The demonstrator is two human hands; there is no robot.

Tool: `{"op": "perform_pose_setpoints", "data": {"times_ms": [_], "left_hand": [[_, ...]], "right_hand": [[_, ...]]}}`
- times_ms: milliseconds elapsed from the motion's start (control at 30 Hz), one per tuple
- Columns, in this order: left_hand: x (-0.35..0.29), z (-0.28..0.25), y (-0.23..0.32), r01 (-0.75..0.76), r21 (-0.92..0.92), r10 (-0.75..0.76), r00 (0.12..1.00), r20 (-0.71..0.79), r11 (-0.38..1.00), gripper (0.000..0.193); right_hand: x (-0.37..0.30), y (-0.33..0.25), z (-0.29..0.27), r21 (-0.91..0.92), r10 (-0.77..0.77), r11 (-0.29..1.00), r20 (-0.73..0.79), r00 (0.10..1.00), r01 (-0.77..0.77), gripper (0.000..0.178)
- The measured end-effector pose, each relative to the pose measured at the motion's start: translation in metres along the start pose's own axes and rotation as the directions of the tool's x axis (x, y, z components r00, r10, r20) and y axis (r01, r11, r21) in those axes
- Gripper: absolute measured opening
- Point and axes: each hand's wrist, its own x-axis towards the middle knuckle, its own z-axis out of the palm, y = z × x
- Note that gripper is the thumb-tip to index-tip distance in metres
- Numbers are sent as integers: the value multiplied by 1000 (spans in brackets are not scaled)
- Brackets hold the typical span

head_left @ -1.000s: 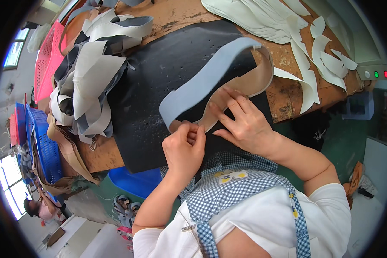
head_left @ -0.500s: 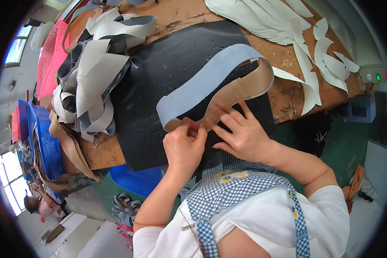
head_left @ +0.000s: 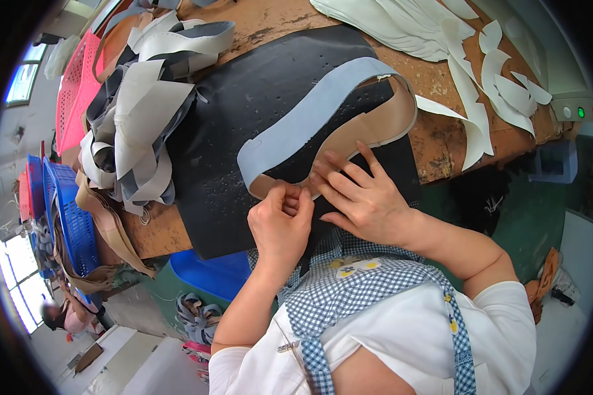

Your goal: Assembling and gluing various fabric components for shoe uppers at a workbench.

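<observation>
A closed loop of strip material [head_left: 296,122], light blue-grey on one face and tan on the other, stands on edge on a black mat [head_left: 211,151]. At its near side my left hand [head_left: 281,220] is closed in a pinch on the strip's edge, the fingertips partly hiding what they grip. My right hand [head_left: 369,201] is open, its fingers spread and touching the tan face just right of the left fingertips. The far curve of the loop stands free of both hands.
A heap of grey and white strips [head_left: 138,118] lies left of the mat. White sheet pieces [head_left: 402,26] and curved offcuts [head_left: 507,92] are at the far right. Pink [head_left: 79,92] and blue baskets [head_left: 72,217] stand beyond the table's left edge. Another person [head_left: 76,316] is far off at lower left.
The loop has shifted slightly left and toward the far side in the picture. My left hand keeps its pinch; my right fingers have moved a little along the tan face.
</observation>
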Motion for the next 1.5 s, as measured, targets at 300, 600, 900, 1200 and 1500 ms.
{"op": "perform_pose_setpoints", "data": {"times_ms": [300, 600, 900, 1200, 1500], "left_hand": [[2, -6, 6, 128, -57, -124, 990, 69, 990, 12], [-12, -31, 12, -530, 450, 585, 811, 22, 718, 20], [-5, -35, -4, -643, 612, 686, 695, 215, 460, 31], [-3, -35, -13, -697, 610, 766, 604, 219, 376, 29], [3, -34, -15, -781, 542, 790, 529, 311, 310, 30]], "right_hand": [[2, -2, -1, 7, 11, 1000, 15, 1000, -11, 58], [5, -1, -8, -51, -31, 998, 69, 997, 34, 62], [6, -4, -10, -78, -45, 996, 90, 995, 52, 62], [10, -3, -10, -42, -95, 995, 25, 995, 96, 52], [9, -5, 18, -13, -196, 980, -255, 947, 199, 27]]}}
